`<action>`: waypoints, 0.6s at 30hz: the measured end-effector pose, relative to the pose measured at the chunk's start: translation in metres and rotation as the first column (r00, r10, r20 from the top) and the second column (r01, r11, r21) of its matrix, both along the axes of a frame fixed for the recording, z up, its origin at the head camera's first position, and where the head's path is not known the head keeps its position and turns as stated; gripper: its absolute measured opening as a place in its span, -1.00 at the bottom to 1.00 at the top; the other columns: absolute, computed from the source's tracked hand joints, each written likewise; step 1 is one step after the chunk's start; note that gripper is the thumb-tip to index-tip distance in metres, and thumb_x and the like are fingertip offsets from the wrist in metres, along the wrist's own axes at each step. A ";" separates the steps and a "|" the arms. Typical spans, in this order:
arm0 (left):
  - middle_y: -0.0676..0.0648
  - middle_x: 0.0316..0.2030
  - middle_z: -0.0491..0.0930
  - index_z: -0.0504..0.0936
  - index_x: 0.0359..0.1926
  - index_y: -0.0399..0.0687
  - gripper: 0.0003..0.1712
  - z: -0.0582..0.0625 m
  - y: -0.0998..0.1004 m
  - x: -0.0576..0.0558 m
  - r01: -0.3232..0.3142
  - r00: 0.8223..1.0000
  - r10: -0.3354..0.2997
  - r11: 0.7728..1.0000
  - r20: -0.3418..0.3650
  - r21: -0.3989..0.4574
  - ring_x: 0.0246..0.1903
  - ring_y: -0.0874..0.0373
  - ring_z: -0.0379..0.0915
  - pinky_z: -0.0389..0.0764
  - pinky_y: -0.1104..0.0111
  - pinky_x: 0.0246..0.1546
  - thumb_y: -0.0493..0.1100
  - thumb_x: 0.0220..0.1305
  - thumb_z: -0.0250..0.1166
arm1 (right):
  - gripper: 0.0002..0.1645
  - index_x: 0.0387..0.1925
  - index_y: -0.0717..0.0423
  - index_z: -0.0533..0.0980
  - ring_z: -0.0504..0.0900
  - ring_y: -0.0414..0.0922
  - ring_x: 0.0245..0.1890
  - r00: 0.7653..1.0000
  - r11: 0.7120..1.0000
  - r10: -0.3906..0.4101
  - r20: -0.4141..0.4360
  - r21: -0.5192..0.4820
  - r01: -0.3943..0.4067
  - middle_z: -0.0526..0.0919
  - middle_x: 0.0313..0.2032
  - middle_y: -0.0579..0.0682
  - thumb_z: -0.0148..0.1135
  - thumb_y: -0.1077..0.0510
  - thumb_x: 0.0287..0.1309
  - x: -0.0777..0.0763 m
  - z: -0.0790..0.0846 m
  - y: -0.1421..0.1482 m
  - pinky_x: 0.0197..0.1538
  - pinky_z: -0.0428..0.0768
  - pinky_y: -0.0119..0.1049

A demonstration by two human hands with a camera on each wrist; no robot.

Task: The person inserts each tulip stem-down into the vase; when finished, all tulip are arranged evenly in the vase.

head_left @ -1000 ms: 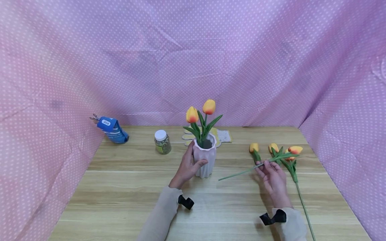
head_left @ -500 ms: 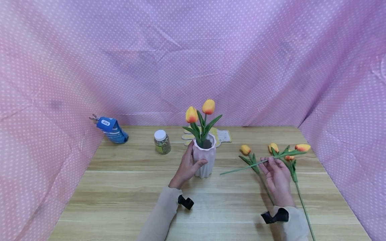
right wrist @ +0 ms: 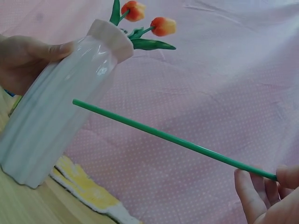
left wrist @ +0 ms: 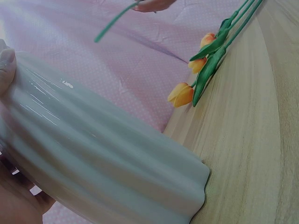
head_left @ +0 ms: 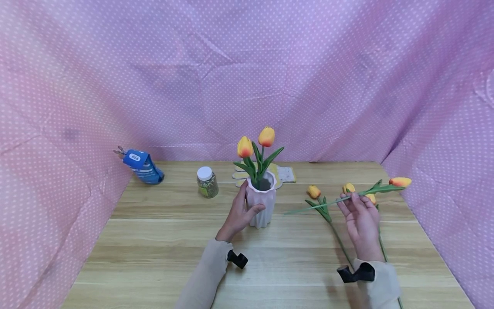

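My left hand (head_left: 239, 216) grips the white ribbed vase (head_left: 261, 209) from its left side, thumb across the front. Upright on the table, the vase holds two yellow-orange tulips (head_left: 266, 137) with green leaves. My right hand (head_left: 362, 223) pinches the green stem of another tulip (head_left: 399, 182) between thumb and fingers, above the table. Its bloom points right and its bare stem end points left toward the vase, apart from it. In the right wrist view that stem (right wrist: 173, 138) crosses in front of the vase (right wrist: 56, 107). Below the right hand lie more tulips (head_left: 314, 192), partly hidden by it.
A jar with a white lid (head_left: 207, 182) stands left of the vase. At the back left is a blue packet (head_left: 143, 166). A yellow and white glove (head_left: 286, 174) lies behind the vase. Pink dotted cloth (head_left: 247, 77) hangs around the wooden table (head_left: 154, 257).
My right hand has lifted the pinched tulip up and to the right. One tulip on the table shifted slightly left, then stayed. The left hand and vase have hardly moved.
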State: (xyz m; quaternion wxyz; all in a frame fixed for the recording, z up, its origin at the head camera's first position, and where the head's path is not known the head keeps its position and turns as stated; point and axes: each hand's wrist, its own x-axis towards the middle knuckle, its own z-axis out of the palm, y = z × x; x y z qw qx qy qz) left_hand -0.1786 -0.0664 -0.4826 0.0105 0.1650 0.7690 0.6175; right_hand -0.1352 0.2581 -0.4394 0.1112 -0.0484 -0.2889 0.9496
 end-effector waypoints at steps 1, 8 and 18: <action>-0.06 0.57 0.09 -0.12 0.60 0.15 0.14 0.000 0.000 0.000 0.001 1.000 -0.001 1.000 0.000 0.000 0.57 -0.07 0.00 0.04 -0.16 0.56 0.31 0.23 0.33 | -0.78 -0.40 0.29 0.49 0.79 0.00 -0.31 1.000 1.000 -0.003 -0.010 -0.017 0.003 0.74 -0.39 0.15 0.00 0.41 0.39 0.000 0.002 0.000 -0.17 0.81 -0.15; -0.05 0.57 0.09 -0.13 0.60 0.17 0.13 0.000 0.000 0.001 0.007 1.000 -0.007 1.000 -0.004 0.004 0.57 -0.06 0.00 0.05 -0.16 0.56 0.28 0.24 0.34 | -0.85 -0.35 0.37 0.49 0.78 0.05 -0.32 0.996 0.996 -0.036 -0.080 -0.087 0.029 0.71 -0.40 0.24 0.04 0.45 0.35 -0.004 0.018 -0.004 -0.16 0.81 -0.11; -0.05 0.55 0.12 -0.12 0.60 0.19 0.10 0.000 0.000 0.000 0.008 1.000 -0.008 1.000 -0.022 -0.004 0.56 -0.06 0.03 0.11 -0.15 0.54 0.23 0.26 0.35 | -0.84 -0.32 0.40 0.50 0.76 0.09 -0.31 0.984 0.990 -0.035 -0.172 -0.141 0.010 0.72 -0.39 0.26 0.01 0.43 0.37 -0.010 0.042 -0.010 -0.21 0.81 -0.08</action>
